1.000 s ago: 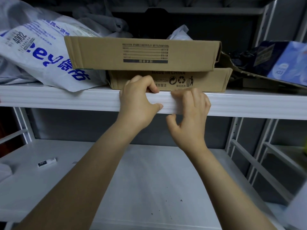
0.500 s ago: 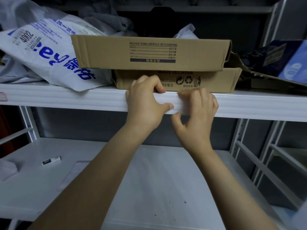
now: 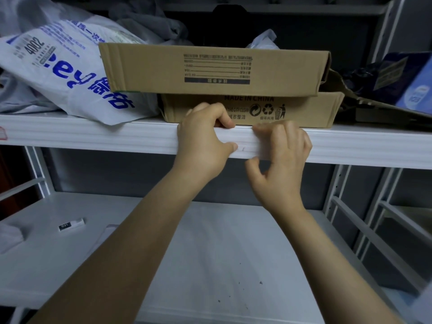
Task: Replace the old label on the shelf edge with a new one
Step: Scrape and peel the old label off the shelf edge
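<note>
The white shelf edge (image 3: 117, 139) runs across the middle of the head view. My left hand (image 3: 203, 141) grips it, fingers curled over the top and thumb pressed on the front face. Just to its right, my right hand (image 3: 282, 157) has its curled fingertips hooked on the top of the edge, thumb held apart below. Between the two hands lies a pale label (image 3: 245, 147) with faint marks, flat on the edge; most of it is hidden under my right fingers.
Two stacked cardboard boxes (image 3: 217, 66) sit on the shelf right behind my hands, beside a white printed bag (image 3: 58, 66) on the left. A small label strip (image 3: 71, 225) lies on the lower shelf (image 3: 222, 253). A red-edged tag (image 3: 2, 134) sticks at the far left.
Both hands stay on the same spot of the shelf edge. The view has drifted a little, and my right fingertips have shifted slightly along the top of the label.
</note>
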